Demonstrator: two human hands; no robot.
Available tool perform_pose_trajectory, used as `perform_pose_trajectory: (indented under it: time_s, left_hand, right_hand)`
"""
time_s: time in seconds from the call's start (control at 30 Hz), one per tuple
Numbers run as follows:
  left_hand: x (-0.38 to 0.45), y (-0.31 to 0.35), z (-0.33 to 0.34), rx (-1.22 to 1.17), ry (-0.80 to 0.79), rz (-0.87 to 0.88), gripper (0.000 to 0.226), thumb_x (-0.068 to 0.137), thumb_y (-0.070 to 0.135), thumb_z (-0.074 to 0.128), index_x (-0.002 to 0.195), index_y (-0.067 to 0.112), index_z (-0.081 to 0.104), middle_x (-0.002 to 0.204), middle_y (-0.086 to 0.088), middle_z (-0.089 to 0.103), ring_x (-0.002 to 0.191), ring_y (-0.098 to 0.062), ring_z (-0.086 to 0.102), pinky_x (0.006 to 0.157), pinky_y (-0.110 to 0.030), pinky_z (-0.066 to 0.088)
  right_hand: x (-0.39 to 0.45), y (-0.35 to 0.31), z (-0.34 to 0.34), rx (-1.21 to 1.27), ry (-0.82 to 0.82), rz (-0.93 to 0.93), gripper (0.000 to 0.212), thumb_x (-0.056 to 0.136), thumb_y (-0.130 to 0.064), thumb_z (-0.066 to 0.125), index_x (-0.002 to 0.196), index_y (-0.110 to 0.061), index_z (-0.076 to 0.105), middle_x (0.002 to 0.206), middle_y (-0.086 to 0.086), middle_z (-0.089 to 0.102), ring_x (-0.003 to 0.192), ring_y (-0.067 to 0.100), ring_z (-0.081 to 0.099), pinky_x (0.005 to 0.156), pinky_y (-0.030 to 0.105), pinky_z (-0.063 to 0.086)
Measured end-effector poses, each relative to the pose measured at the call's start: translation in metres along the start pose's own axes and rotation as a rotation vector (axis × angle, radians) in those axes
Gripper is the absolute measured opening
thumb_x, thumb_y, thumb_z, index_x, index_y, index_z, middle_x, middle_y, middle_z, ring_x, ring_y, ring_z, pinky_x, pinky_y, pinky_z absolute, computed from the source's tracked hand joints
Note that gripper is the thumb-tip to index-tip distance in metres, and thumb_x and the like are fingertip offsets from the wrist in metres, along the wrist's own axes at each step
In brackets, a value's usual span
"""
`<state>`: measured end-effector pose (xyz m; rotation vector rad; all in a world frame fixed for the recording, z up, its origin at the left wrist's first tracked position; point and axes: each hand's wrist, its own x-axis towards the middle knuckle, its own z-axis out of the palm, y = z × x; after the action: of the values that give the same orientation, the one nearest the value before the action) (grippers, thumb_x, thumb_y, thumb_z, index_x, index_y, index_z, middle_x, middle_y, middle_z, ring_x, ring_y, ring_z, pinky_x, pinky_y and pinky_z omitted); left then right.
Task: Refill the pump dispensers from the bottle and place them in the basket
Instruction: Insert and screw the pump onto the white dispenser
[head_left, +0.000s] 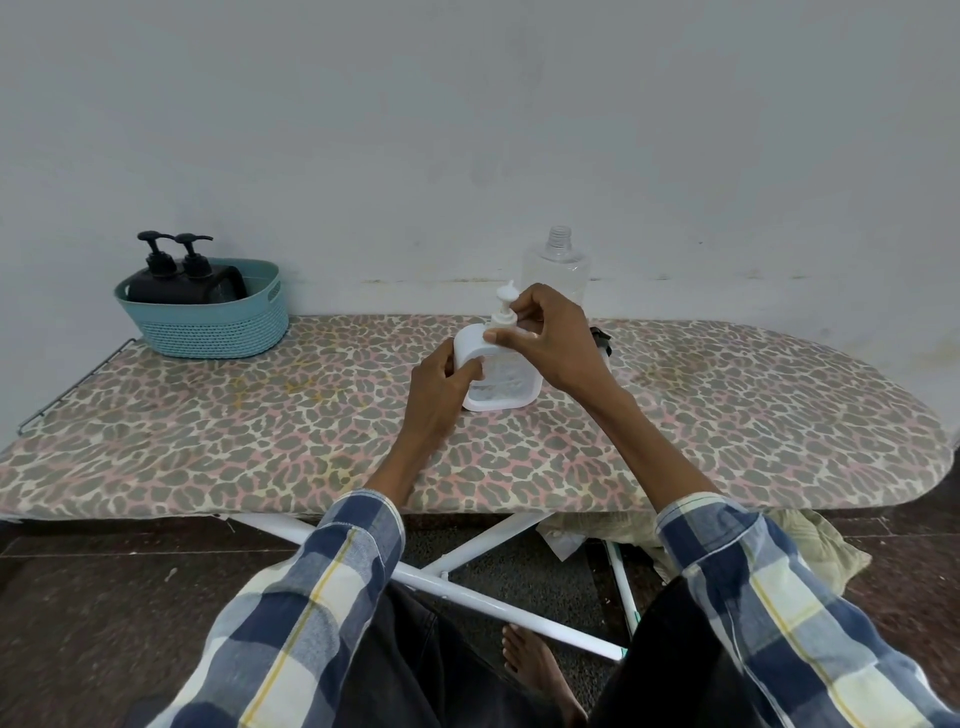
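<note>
White square-shouldered plastic pump dispenser (500, 382) stands upright on the leopard-print padded ironing board (260, 431), near the board's middle; long axis vertical, white pump head (505, 301) on top, its nozzle aimed up and away toward the wall. Clear front panel faces the person.

Left hand (441, 387) grips the dispenser's left side, thumb across the front, fingers curled round the body.

Right hand (550, 338) pinches at the pump collar from the dispenser's right, thumb and forefinger closed on it, remaining fingers fanned loosely above.

Clear plastic bottle (556, 265), uncapped, stands upright just behind the dispenser, threaded neck pointing up.

Teal woven-pattern plastic basket (208, 325) sits well left of the dispenser, at the board's far left end. Inside it, two black pump dispensers (176, 275) stand side by side, nozzles pointing right.

A small dark object (601, 338) lies just right of the dispenser, mostly hidden behind the right wrist; cannot tell what it is.

Blue-and-white checked sleeves (332, 571) cover both forearms.
</note>
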<state>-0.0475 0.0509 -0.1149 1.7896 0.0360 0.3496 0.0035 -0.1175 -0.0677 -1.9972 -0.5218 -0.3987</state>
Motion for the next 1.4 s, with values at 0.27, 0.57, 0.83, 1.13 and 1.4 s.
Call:
perform_pose_trajectory:
  time_s: [0.27, 0.57, 0.83, 1.13, 1.4]
  left_hand:
    - [0.002, -0.004, -0.001, -0.002, 0.0, 0.0, 0.035, 0.09, 0.027, 0.065, 0.124, 0.027, 0.071, 0.107, 0.0, 0.078, 0.097, -0.022, 0.075, 0.079, -0.057, 0.065]
    - [0.0, -0.001, -0.001, 0.007, -0.003, 0.009, 0.035, 0.086, 0.032, 0.063, 0.12, 0.03, 0.069, 0.107, -0.001, 0.077, 0.097, -0.024, 0.075, 0.08, -0.059, 0.064]
    - [0.002, -0.004, -0.001, 0.003, -0.006, 0.012, 0.032, 0.089, 0.024, 0.064, 0.12, 0.029, 0.07, 0.105, 0.003, 0.077, 0.096, -0.021, 0.074, 0.082, -0.062, 0.063]
    - [0.003, -0.006, -0.001, 0.003, 0.007, 0.013, 0.031, 0.098, 0.018, 0.065, 0.128, 0.025, 0.071, 0.104, 0.005, 0.077, 0.095, -0.018, 0.075, 0.083, -0.061, 0.063]
    - [0.001, -0.004, -0.002, 0.002, -0.007, 0.0, 0.043, 0.087, 0.032, 0.063, 0.128, 0.026, 0.071, 0.104, 0.005, 0.077, 0.097, -0.019, 0.075, 0.083, -0.061, 0.064]
  right_hand:
    - [-0.008, 0.011, 0.004, -0.031, 0.075, -0.035, 0.045, 0.078, -0.035, 0.094, 0.092, -0.012, 0.058, 0.104, 0.009, 0.056, 0.09, 0.019, 0.06, 0.078, 0.022, 0.051]
    - [-0.008, 0.015, 0.005, 0.056, 0.043, -0.065, 0.037, 0.082, -0.033, 0.091, 0.104, -0.024, 0.062, 0.111, 0.005, 0.056, 0.102, 0.013, 0.065, 0.093, 0.019, 0.055]
    - [-0.008, 0.018, 0.006, 0.09, 0.056, -0.073, 0.044, 0.082, -0.032, 0.092, 0.115, -0.017, 0.067, 0.118, 0.004, 0.062, 0.109, 0.01, 0.066, 0.097, 0.013, 0.052]
    - [-0.011, 0.014, 0.006, 0.115, 0.064, -0.035, 0.043, 0.082, -0.031, 0.091, 0.113, -0.017, 0.064, 0.116, 0.001, 0.067, 0.107, 0.007, 0.067, 0.094, 0.013, 0.052]
    - [-0.012, 0.014, 0.005, 0.101, 0.059, 0.017, 0.046, 0.083, -0.034, 0.09, 0.112, -0.013, 0.062, 0.11, 0.0, 0.069, 0.102, 0.008, 0.067, 0.087, 0.014, 0.052]
